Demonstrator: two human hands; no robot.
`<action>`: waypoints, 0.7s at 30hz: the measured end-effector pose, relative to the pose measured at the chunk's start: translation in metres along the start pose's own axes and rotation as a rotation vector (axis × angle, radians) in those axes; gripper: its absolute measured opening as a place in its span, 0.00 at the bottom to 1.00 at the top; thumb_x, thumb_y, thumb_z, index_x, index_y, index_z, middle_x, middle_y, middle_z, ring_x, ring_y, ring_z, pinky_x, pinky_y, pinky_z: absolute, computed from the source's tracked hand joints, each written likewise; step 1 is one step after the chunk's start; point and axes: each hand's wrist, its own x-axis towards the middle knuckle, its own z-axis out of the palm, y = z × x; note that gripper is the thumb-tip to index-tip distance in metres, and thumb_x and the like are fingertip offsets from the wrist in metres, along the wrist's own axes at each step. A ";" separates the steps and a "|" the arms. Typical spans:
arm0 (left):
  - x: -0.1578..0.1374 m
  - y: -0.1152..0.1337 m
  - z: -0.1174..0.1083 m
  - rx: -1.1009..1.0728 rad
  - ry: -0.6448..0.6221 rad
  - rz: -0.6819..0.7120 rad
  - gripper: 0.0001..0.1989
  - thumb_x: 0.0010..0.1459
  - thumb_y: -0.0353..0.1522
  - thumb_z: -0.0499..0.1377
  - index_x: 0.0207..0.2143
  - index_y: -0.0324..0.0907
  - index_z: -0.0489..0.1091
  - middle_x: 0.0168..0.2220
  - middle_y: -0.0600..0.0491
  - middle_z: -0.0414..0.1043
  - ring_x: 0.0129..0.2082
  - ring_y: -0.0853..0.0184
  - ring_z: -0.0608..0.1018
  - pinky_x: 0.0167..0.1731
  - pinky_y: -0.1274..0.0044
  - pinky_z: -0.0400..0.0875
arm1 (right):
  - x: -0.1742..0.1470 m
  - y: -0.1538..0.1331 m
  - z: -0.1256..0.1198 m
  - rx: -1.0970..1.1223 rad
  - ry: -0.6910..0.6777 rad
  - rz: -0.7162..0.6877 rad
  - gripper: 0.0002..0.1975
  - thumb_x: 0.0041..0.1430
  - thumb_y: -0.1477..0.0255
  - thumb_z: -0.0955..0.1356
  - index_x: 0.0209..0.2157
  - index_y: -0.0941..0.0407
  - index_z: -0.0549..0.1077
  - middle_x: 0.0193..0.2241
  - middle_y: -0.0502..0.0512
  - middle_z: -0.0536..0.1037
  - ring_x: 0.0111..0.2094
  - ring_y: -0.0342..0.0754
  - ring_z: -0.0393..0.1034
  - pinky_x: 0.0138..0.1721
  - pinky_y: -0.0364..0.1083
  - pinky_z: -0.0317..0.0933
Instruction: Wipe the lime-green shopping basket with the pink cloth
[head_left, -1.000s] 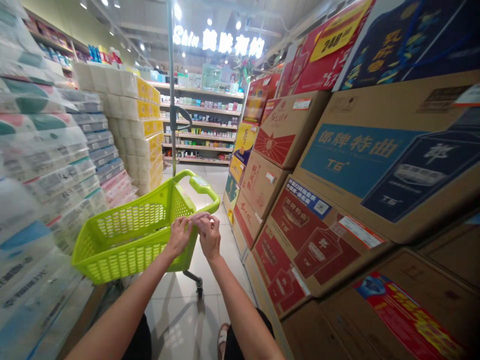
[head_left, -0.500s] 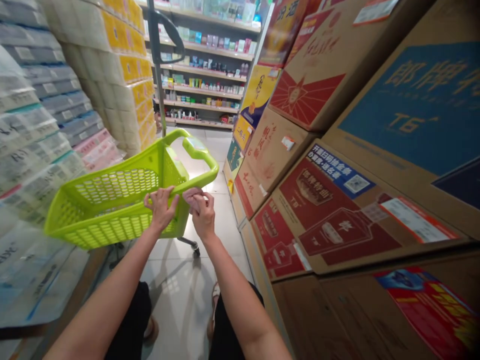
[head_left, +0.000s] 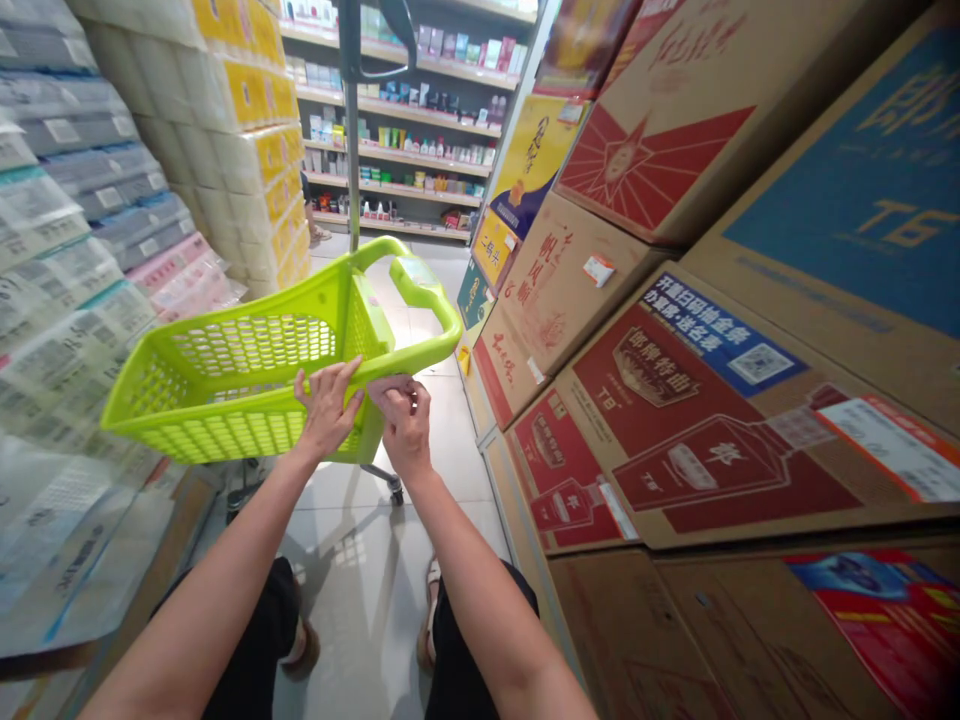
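Note:
A lime-green plastic shopping cart (head_left: 225, 425) with perforated basket walls stands side-on before me. My left hand (head_left: 328, 412) grips the near upper rim, fingers over the edge and thumb on the outer side. A pale pink cloth (head_left: 390, 386) is bunched in the closed fingers of my right hand (head_left: 409, 430). The cloth touches the cart's outer side just below the rim, where the handle (head_left: 439, 345) begins. Part of the cloth is hidden by my fingers.
Stacked cardboard cartons (head_left: 720, 455) line the right side. Wrapped paper packs (head_left: 247, 130) are piled on the left. A grey pole (head_left: 352, 160) rises behind the cart, and product shelves (head_left: 427, 125) stand farther back. Part of a person's foot (head_left: 319, 233) shows beside the paper stack.
The view has tilted down and shifted, so the cart sits a little higher and farther right in the picture. Both hands keep their holds; the cloth stays against the cart's side.

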 end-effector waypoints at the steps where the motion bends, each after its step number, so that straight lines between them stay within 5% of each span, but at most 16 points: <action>1: 0.000 -0.002 0.002 0.017 0.015 0.022 0.25 0.64 0.40 0.47 0.63 0.49 0.57 0.55 0.47 0.64 0.57 0.58 0.62 0.63 0.57 0.36 | -0.003 0.003 0.002 -0.012 -0.029 0.012 0.22 0.56 0.84 0.62 0.49 0.53 0.70 0.53 0.62 0.61 0.57 0.51 0.61 0.54 0.51 0.66; 8: 0.006 -0.007 0.004 0.014 -0.001 -0.011 0.28 0.61 0.37 0.50 0.64 0.48 0.57 0.55 0.46 0.63 0.60 0.55 0.60 0.65 0.54 0.33 | 0.004 0.015 -0.001 0.078 0.078 0.059 0.16 0.62 0.79 0.61 0.48 0.53 0.72 0.54 0.62 0.61 0.59 0.53 0.57 0.56 0.54 0.62; 13: 0.010 0.007 0.003 -0.023 -0.046 -0.155 0.30 0.56 0.38 0.56 0.62 0.53 0.59 0.62 0.47 0.54 0.68 0.44 0.41 0.63 0.48 0.28 | 0.008 0.017 0.001 0.099 -0.152 0.059 0.15 0.62 0.79 0.61 0.46 0.54 0.72 0.49 0.59 0.65 0.53 0.48 0.62 0.55 0.49 0.64; 17: 0.010 0.013 0.005 -0.042 -0.038 -0.214 0.32 0.53 0.39 0.59 0.62 0.53 0.60 0.60 0.45 0.53 0.67 0.40 0.37 0.62 0.45 0.32 | 0.013 0.020 0.002 0.057 0.023 0.078 0.15 0.63 0.78 0.61 0.49 0.52 0.70 0.52 0.61 0.61 0.57 0.50 0.59 0.55 0.52 0.63; 21: 0.009 0.008 0.005 -0.020 -0.043 -0.151 0.32 0.54 0.39 0.59 0.62 0.51 0.59 0.57 0.44 0.58 0.67 0.44 0.45 0.63 0.48 0.37 | 0.013 0.015 0.011 0.052 0.100 0.081 0.16 0.64 0.78 0.60 0.52 0.55 0.67 0.55 0.64 0.57 0.61 0.53 0.55 0.58 0.57 0.60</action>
